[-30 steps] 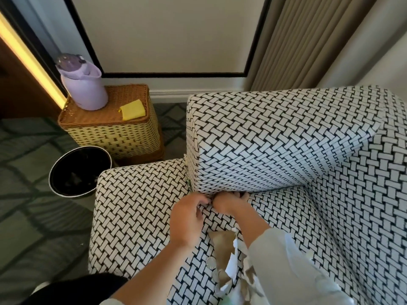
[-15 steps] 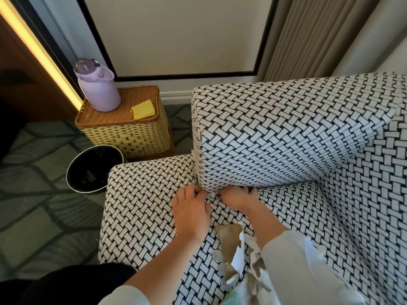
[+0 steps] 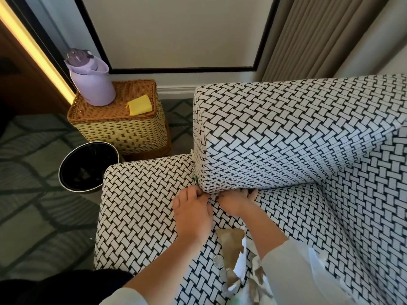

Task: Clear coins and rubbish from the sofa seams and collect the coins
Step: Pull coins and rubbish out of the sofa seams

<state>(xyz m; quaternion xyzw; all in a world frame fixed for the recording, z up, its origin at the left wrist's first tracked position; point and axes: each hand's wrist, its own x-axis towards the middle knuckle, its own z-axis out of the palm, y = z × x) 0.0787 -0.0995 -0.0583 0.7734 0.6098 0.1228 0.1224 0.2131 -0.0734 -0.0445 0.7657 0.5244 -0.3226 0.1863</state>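
Bin [image 3: 87, 167] on floor, far L. L hand [image 3: 192, 213] on sofa seat [image 3: 143, 205], fingers bunched, tips at seam [image 3: 286, 187]; pinching or not, can't tell. Coins [image 3: 218, 260] loose on seat nr wrists, beside paper scraps [image 3: 231, 241]. Coins prob small, hard, slick: pinch by rim. Scraps prob light, limp, tear easily. R hand [image 3: 236, 202]: fingers dug under back cushion [image 3: 286, 139], tips hidden.

Fingers of left hand [image 3: 191, 214] and right hand [image 3: 236, 201] are hiding in the sofa seam [image 3: 286, 188], grip unreadable. Right sleeve [image 3: 293, 271] is covering part of the paper scraps [image 3: 231, 241]. Bin [image 3: 72, 170] contents are showing too dark.
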